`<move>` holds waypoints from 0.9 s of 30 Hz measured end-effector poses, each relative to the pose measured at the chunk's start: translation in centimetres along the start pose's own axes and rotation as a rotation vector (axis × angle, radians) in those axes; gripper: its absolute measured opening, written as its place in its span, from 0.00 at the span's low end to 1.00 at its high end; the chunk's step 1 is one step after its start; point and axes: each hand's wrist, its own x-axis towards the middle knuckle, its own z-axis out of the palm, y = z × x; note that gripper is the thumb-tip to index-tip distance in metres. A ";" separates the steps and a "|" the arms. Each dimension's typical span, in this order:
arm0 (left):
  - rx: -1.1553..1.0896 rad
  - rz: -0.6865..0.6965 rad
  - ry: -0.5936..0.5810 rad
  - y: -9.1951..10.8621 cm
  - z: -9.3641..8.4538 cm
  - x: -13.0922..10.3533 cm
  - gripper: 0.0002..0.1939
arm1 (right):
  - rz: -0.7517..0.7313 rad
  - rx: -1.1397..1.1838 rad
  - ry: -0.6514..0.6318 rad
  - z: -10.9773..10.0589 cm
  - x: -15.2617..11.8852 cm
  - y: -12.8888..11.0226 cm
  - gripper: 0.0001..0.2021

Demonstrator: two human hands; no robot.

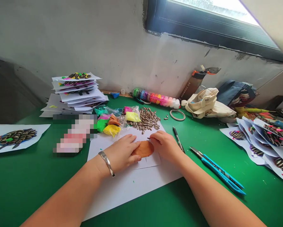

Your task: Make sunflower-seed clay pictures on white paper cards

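Observation:
An orange-brown clay oval [144,148] lies flat on a small white paper [153,162], which rests on a larger white sheet [122,195]. My left hand [121,151], with a silver bracelet at the wrist, rests at the oval's left edge with its fingers apart. At the oval's upper right edge, my right hand [166,145] pinches a small dark piece that looks like a seed. Behind the hands is a pile of striped seeds [147,119], partly under bags of coloured clay [112,130].
A black pen [178,138] and a blue cutter [222,173] lie right of the papers. Stacked seed pictures [77,94] stand back left, more [269,138] at the right. A tape roll [177,115], cloth bag [206,102] and bottle [193,83] are at the back.

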 end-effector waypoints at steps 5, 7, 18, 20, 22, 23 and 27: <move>0.000 0.006 -0.001 0.1 0.0 -0.1 0.16 | -0.054 -0.006 -0.055 0.3 1.8 -0.8 0.12; -0.006 0.008 -0.002 0.0 0.1 -0.1 0.16 | -0.089 -0.008 -0.074 0.5 2.2 -0.9 0.11; 0.008 0.013 0.016 -0.2 0.7 -0.1 0.17 | -0.220 0.011 -0.102 0.6 2.1 -0.1 0.12; 0.002 0.014 0.023 -0.1 0.7 -0.1 0.17 | -0.199 0.021 -0.088 0.6 2.1 -0.2 0.12; 0.002 0.009 0.020 0.0 0.5 0.0 0.18 | -0.204 0.027 -0.094 0.6 2.1 -0.2 0.12; 0.003 0.005 0.017 0.1 0.5 0.0 0.18 | -0.216 0.028 -0.104 0.6 2.1 -0.2 0.12; 0.001 -0.001 0.008 0.3 0.2 -0.1 0.16 | -0.208 0.027 -0.080 0.5 1.9 0.2 0.12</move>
